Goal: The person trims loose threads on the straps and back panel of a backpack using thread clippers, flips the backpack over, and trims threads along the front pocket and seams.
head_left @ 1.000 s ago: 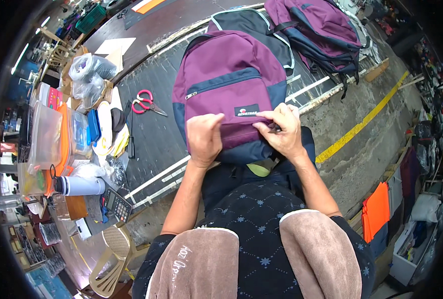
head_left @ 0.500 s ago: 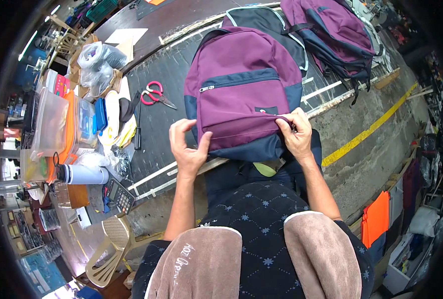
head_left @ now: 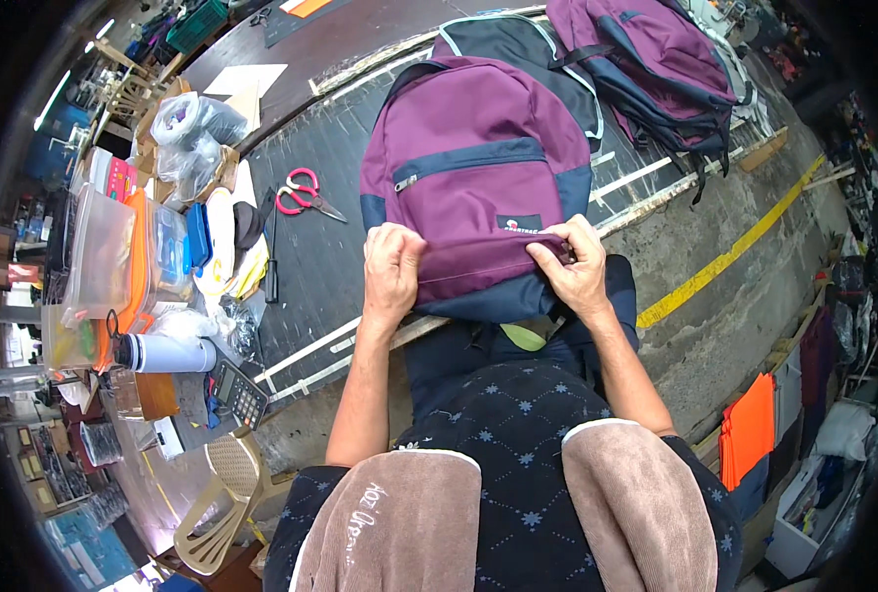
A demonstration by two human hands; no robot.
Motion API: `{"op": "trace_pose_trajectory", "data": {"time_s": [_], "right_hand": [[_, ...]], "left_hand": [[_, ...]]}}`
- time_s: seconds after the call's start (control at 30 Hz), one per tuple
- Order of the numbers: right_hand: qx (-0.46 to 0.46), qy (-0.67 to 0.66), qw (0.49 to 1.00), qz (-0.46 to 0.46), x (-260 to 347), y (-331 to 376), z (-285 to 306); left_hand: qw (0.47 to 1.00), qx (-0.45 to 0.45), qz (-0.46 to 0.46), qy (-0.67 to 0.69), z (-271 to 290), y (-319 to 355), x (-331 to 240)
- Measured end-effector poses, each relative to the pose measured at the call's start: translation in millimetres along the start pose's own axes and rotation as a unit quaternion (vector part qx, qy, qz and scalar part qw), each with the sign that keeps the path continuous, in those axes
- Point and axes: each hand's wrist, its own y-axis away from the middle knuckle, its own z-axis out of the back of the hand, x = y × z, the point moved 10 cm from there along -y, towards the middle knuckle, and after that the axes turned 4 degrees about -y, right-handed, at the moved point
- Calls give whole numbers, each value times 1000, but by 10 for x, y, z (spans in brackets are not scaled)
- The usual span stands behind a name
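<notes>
A purple and navy backpack (head_left: 478, 202) lies front side up at the table's near edge, its base toward me. Across its front runs a navy zipper band with a silver pull at the left end, and a small dark label sits lower down. My left hand (head_left: 391, 271) pinches the fabric at the lower left side of the front. At the lower right, my right hand (head_left: 574, 264) grips a fold of the purple front panel between thumb and fingers. The fabric between both hands is drawn into a crosswise fold below the label.
Red-handled scissors (head_left: 305, 195) and a dark slim tool lie left of the backpack. Further left are plastic boxes (head_left: 103, 247), a white bottle (head_left: 167, 352) and a calculator (head_left: 239, 393). Another purple backpack (head_left: 646, 59) and a black piece with pale trim (head_left: 528, 54) lie beyond.
My left hand has closed from an open pose and moved right and up onto the backpack's side. My right hand, still gripping, has shifted slightly left, and the front fabric is folded more.
</notes>
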Motion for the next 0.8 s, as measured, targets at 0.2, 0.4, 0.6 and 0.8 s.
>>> {"op": "trace_pose_trajectory", "data": {"time_s": [0.2,0.4,0.6,0.8], "right_hand": [[42,-19,997,-62,-321,40,-174],[24,-26,998,-50,-371,71,-165],[16,-34,997,-69,-362,91,-169],[16,-25,998,-58,-393,99,-206]], "left_hand": [[936,79,163,303,-308,140,429],[953,-165,205,153,394,326,406],[981,-79,176,24,309,437,-21],[985,-72,155,9,81,508,-58]]}}
